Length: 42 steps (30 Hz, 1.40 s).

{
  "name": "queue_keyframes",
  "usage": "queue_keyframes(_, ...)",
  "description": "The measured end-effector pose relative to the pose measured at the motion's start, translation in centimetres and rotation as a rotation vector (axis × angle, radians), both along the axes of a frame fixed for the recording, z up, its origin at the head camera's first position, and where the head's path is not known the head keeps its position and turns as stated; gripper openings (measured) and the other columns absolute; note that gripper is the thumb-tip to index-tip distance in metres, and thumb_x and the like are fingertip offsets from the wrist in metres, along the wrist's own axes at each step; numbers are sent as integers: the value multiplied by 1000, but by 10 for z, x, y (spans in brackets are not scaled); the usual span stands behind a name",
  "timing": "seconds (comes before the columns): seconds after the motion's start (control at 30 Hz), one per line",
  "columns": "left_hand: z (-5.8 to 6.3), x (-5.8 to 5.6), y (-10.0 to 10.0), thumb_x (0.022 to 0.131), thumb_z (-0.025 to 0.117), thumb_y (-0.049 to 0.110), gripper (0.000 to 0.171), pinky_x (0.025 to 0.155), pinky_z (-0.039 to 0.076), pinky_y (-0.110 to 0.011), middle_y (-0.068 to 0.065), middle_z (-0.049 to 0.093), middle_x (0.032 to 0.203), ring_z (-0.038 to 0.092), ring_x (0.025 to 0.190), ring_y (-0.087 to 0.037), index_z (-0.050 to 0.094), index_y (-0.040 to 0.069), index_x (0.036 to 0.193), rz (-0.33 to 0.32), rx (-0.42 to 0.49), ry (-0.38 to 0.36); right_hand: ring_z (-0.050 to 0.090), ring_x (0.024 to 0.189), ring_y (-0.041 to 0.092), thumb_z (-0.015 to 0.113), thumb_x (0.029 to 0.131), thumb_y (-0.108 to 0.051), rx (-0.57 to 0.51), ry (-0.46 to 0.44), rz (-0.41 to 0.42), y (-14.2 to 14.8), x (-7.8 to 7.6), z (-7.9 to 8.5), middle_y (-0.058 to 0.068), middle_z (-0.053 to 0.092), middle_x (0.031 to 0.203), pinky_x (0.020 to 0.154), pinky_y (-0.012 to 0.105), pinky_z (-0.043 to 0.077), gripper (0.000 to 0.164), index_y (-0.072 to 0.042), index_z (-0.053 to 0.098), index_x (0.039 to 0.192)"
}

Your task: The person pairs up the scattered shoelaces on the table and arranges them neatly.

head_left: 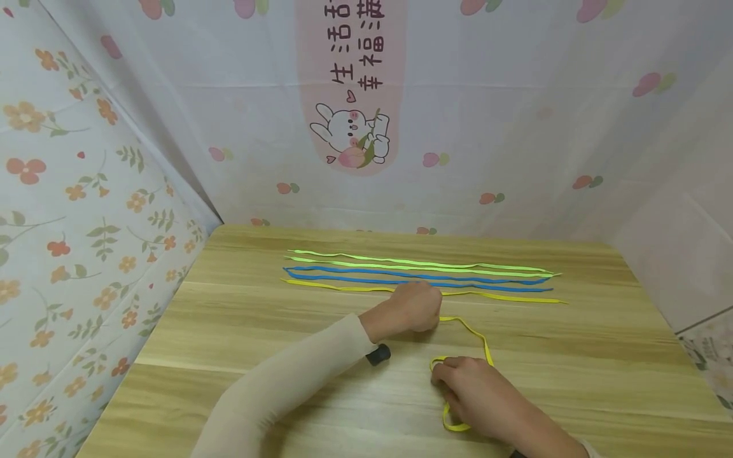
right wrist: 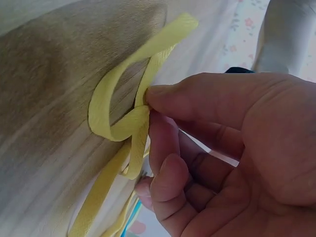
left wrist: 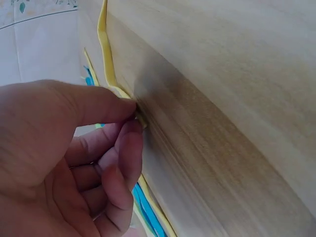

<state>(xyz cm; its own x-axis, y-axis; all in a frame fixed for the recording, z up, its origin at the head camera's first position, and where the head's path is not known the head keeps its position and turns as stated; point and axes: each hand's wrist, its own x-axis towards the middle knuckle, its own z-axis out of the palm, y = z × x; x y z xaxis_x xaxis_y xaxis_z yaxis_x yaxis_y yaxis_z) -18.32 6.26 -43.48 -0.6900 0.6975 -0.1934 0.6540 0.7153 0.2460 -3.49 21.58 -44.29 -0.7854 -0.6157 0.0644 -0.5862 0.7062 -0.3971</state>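
One yellow shoelace (head_left: 471, 329) runs between my two hands over the wooden table. My left hand (head_left: 413, 306) pinches it near one end between thumb and fingers, close to the tabletop; the left wrist view shows the lace (left wrist: 107, 61) leading up from the pinch. Nearer the front edge, my right hand (head_left: 480, 395) pinches the same lace, whose loops (right wrist: 100, 106) curl beside the thumb in the right wrist view. Just beyond the left hand lies another yellow shoelace (head_left: 515, 298), stretched roughly straight. Part of it is hidden behind that hand.
Two blue shoelaces (head_left: 343, 275) and two light green shoelaces (head_left: 395, 261) lie side by side toward the back of the table (head_left: 229, 318). A printed cloth (head_left: 487, 127) hangs behind it, and a floral cloth (head_left: 86, 254) hangs at the left.
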Motion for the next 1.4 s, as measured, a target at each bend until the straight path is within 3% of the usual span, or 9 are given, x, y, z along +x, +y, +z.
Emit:
queue_keyframes(0.23,3,2,-2,99,73,15,54,46,18,-23,9,22,52,17,50,-7,39,19,57,-5,-35,0,52,75,-3,80,81,10,-114,-5,24,3,-1,0,-20,58,83,65,22,49,33,-21,72,92)
queue_keyframes(0.47,6,3,-20,95,74,15,57,50,13,-22,10,16,55,12,55,-6,35,20,54,15,98,-32,56,75,-4,80,87,9,-281,-93,-19,17,-4,12,-22,64,85,63,23,52,29,-18,76,94)
queue_keyframes(0.6,7,4,-34,96,76,16,35,53,30,-18,14,41,63,34,59,-2,56,21,67,33,219,-20,57,75,-3,81,89,8,-326,-110,-67,28,-5,19,-22,65,86,63,25,54,30,-21,76,94)
queue_keyframes(0.7,12,6,-47,97,75,13,7,66,48,-20,13,68,82,58,74,-2,76,17,92,50,291,-33,58,75,-2,81,91,7,-347,-114,-100,37,-6,23,-21,66,85,64,25,53,29,-22,77,95)
queue_keyframes(0.8,16,9,-62,98,70,9,13,74,53,-22,9,76,91,65,79,-3,82,12,104,70,352,-71,59,76,1,80,94,4,-368,-141,-123,47,-8,27,-20,66,86,65,25,52,25,-21,77,96)
queue_keyframes(0.9,20,11,-77,98,68,7,16,76,55,-24,10,76,90,66,80,-3,83,13,100,98,410,-80,62,77,4,81,98,0,-395,-185,-147,58,-10,32,-14,70,89,66,26,53,21,-20,77,99)
queue_keyframes(1.1,24,15,-108,97,66,8,18,76,56,-31,11,74,85,69,81,-8,79,18,89,158,478,-21,67,80,10,80,99,1,-433,-192,-208,80,-14,38,-6,75,95,68,27,56,20,-18,78,103)
queue_keyframes(1.4,28,24,-152,91,66,9,16,70,51,-32,12,67,77,60,71,-8,75,20,82,292,545,-87,68,82,19,78,102,-3,-457,-231,-352,104,-14,47,0,76,97,68,28,56,13,-15,78,107)
